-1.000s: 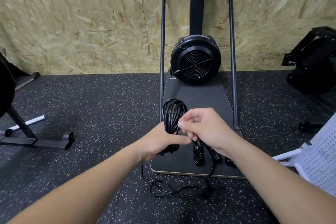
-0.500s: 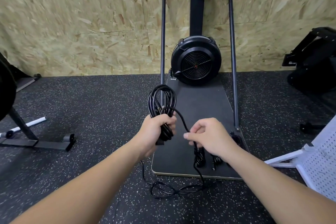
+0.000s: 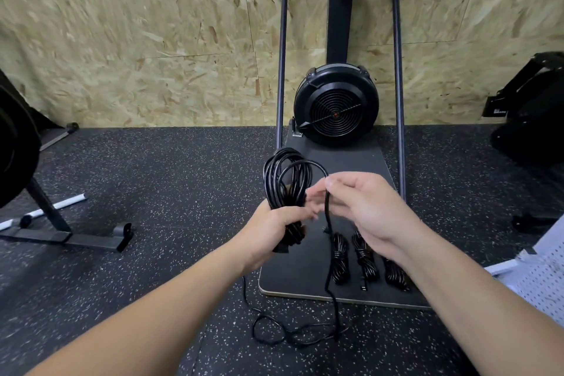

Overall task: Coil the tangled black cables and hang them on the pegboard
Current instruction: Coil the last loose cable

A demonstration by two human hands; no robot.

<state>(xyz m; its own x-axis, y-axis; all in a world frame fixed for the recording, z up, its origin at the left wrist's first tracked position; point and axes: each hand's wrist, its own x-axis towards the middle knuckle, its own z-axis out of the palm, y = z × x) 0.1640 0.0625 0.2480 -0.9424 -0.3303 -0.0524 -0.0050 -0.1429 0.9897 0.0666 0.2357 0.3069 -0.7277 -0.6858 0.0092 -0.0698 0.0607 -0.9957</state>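
My left hand (image 3: 276, 227) grips a bundle of black cable loops (image 3: 285, 175) that stands up above the fist. My right hand (image 3: 363, 207) pinches the same cable's free strand (image 3: 327, 217) just right of the bundle, arching a new loop over the top. The loose tail (image 3: 293, 334) hangs down and lies tangled on the floor below. Three coiled black cables (image 3: 364, 258) lie side by side on the dark platform (image 3: 305, 268), partly hidden by my right wrist. The white pegboard (image 3: 541, 281) shows at the right edge.
A black fan-wheel exercise machine (image 3: 335, 105) with a tall tube frame stands against the chipboard wall. Another machine's black base (image 3: 70, 238) and a white bar (image 3: 61, 204) sit on the left floor. More dark equipment (image 3: 531, 119) stands at the right.
My right hand has risen from low beside the platform up to the bundle, carrying the strand into a fresh loop. The left hand has kept its grip on the bundle.
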